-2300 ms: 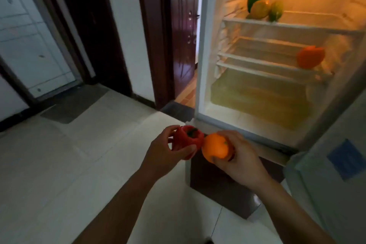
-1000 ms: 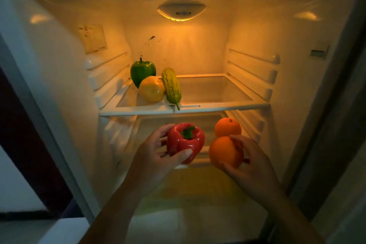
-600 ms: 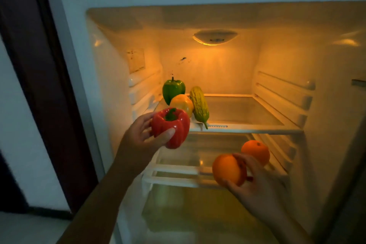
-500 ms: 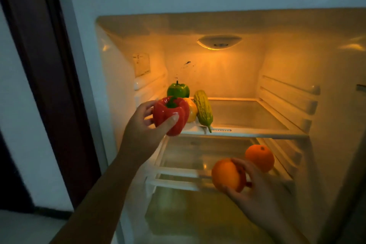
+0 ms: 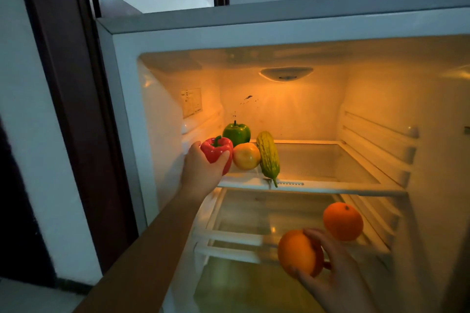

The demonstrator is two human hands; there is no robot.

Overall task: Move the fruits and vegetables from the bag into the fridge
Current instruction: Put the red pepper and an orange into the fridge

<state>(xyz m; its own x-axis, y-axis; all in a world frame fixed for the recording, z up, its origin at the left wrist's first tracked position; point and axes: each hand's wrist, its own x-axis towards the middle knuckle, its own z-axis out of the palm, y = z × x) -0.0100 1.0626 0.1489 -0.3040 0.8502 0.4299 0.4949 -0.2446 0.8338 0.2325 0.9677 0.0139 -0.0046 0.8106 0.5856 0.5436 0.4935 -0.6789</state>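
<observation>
Moved: your left hand (image 5: 203, 173), fingers clamped on red pepper (image 5: 216, 152), reached top shelf's (image 5: 330, 187) left edge.
Right hand (image 5: 338, 284): fingers grip orange (image 5: 297, 251).
Room: top shelf, right of gourd (image 5: 268, 155).

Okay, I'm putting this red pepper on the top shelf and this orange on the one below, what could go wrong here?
The red pepper in the left hand is right beside the yellow fruit, which touches the bitter gourd. The gourd's tip overhangs the upper shelf, so a nudge might tip it off. The held orange in the right hand is round; set near the lower shelf front, it might roll out.
</observation>
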